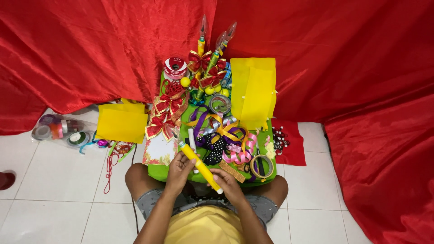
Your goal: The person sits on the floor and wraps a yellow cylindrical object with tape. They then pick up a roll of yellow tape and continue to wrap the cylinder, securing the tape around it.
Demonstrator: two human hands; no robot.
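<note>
A person sits on the white tiled floor (54, 180) with a small green desk (156, 171) across the knees, and holds a yellow candle-shaped stick (201, 168) slantwise over the desk's near edge. The left hand (180, 171) closes round the upper half of the stick, fingers curled and pressed against it; the right hand (228, 181) cups the lower end, near the white tip at five o'clock. How tightly the right fingers pinch cannot be told from here.

The stick's clear bulb-like top points toward eleven o'clock, just beside a red and gold bow (159, 126) and a printed card (159, 151). If the stick swings outward, that top could likely catch the bow's loops or push the card off the desk.

At one o'clock from the hands lies a tangle of ribbons (226, 140) in purple, pink, yellow and dotted black, and at three o'clock a roll of tape (262, 166) sits close to the desk's corner. A loose ribbon end could snag a wrist, and a knock might send the tape over the edge.

The desk looks crowded and rests on the legs, so a shift of a knee might tip the finished sticks (210, 58) standing at twelve o'clock, near the ribbon spool (175, 68). Yellow sheets (255, 90) overhang the far edge and might slip against the red cloth (352, 68) behind.
</note>
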